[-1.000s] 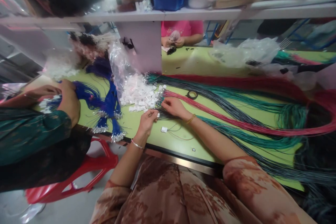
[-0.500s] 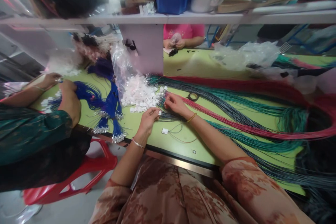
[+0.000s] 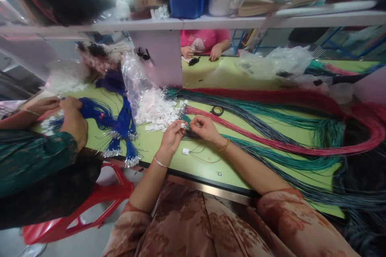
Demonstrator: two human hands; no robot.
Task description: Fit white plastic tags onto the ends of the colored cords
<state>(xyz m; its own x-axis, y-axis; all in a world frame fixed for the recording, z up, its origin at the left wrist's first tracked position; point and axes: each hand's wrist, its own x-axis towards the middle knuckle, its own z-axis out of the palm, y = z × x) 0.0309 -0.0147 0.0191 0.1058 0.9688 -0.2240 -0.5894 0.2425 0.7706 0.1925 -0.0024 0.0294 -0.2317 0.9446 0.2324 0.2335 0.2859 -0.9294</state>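
My left hand [image 3: 172, 136] pinches a small white plastic connector [image 3: 182, 125] between thumb and fingertips, just above the table's front half. Close on its right, my right hand [image 3: 205, 129] has thumb and forefinger pressed together on what looks like a thin wire, mostly hidden by the fingers. The fingertips of both hands nearly meet at the connector. Beneath and behind them run bundles of green wires [image 3: 271, 160], red wires [image 3: 289, 144] and dark grey wires [image 3: 247, 117]. In front of the hands lies another white connector [image 3: 185, 151] with a few thin wires attached.
A pile of white connectors [image 3: 157, 108] spills from a clear bag [image 3: 132, 76]. Blue wire bundles [image 3: 123, 128] lie left, near a co-worker's hands [image 3: 70, 106]. A tape roll [image 3: 217, 111] sits behind the red wires. A shelf [image 3: 144, 25] crosses above; another person [image 3: 205, 42] sits opposite.
My right hand has come away from the wire tips and turned toward the connector. My left hand has lifted the connector slightly. The whole view has shifted a little.
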